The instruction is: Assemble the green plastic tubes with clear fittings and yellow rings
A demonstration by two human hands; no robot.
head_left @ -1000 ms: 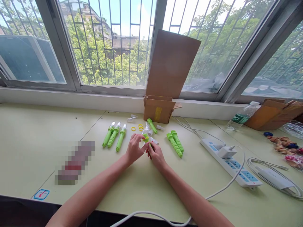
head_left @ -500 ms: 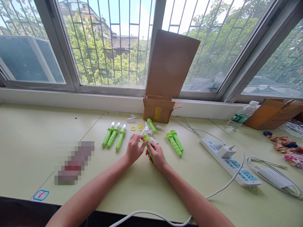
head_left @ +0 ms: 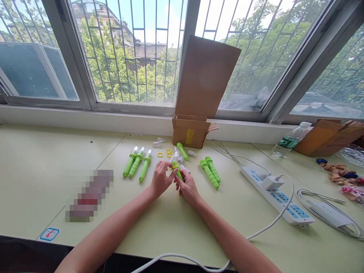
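Observation:
Both hands meet over the table around a green plastic tube (head_left: 179, 174), which has a yellow ring near its ridged top. My left hand (head_left: 162, 179) pinches the tube's top end with thumb and fingers. Lower down, the fingers of my right hand (head_left: 188, 187) close round the body and hide its lower end. Just beyond lie another green tube (head_left: 182, 151), several clear plastic caps (head_left: 176, 153) and a few loose yellow rings (head_left: 160, 154). To the left rest three green tubes with clear caps (head_left: 137, 163); two uncapped spiral green tubes (head_left: 209, 173) lie to the right.
A cardboard box (head_left: 189, 132) with a raised flap stands against the window sill. On the right are a white power strip (head_left: 277, 197) with cables, a coiled charger (head_left: 330, 213), a water bottle (head_left: 291, 139) and a brown carton (head_left: 327, 136). A white cable crosses the front edge.
My right hand has shifted its fingers up the green tube, and less of the tube's lower part shows. My left hand stays at the top end.

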